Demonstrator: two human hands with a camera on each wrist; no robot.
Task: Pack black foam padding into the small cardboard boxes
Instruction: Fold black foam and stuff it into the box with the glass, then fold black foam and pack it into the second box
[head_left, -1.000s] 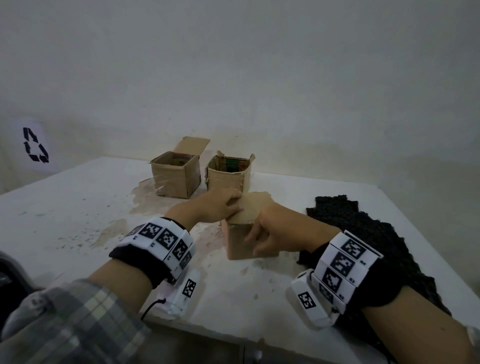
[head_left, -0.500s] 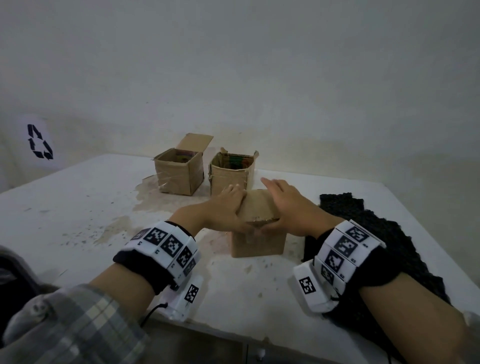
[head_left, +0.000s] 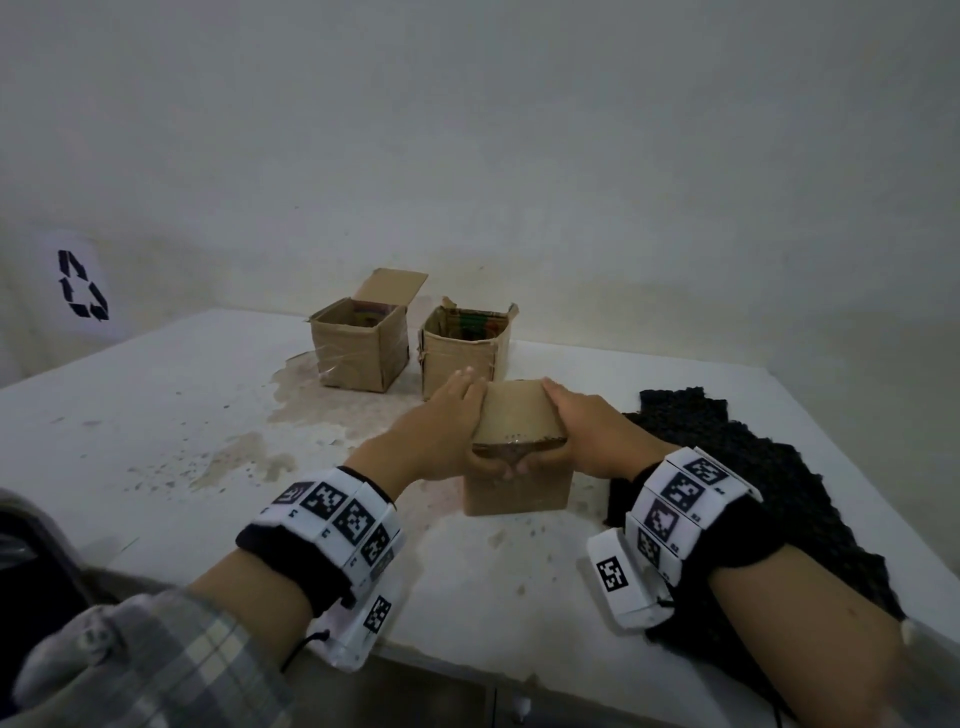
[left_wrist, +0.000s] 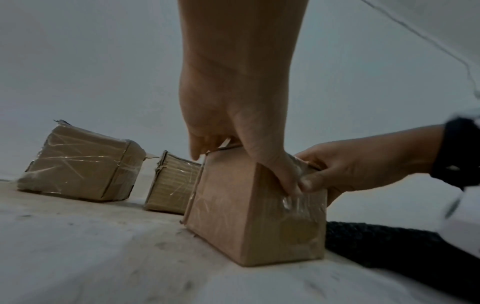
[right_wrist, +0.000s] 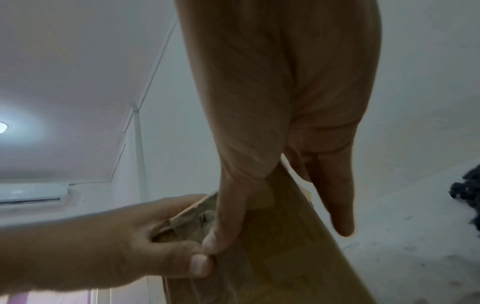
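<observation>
- Left hand gripped the near cardboard box at its top flap, thumb beneath.
- The box stood mid-table; light, thin card, likely creasing easily.
- Right hand pinched the flap's other side.
- Black foam padding lay rightward, probably soft and compressible.

Three small cardboard boxes stand on one white table: the near box with its lid folded down, and two open ones behind it, the left open box and the right open box. One sheet of black foam lies at the right. Two hands are in view, the left hand and the right hand. One recycling sign hangs on the wall.
</observation>
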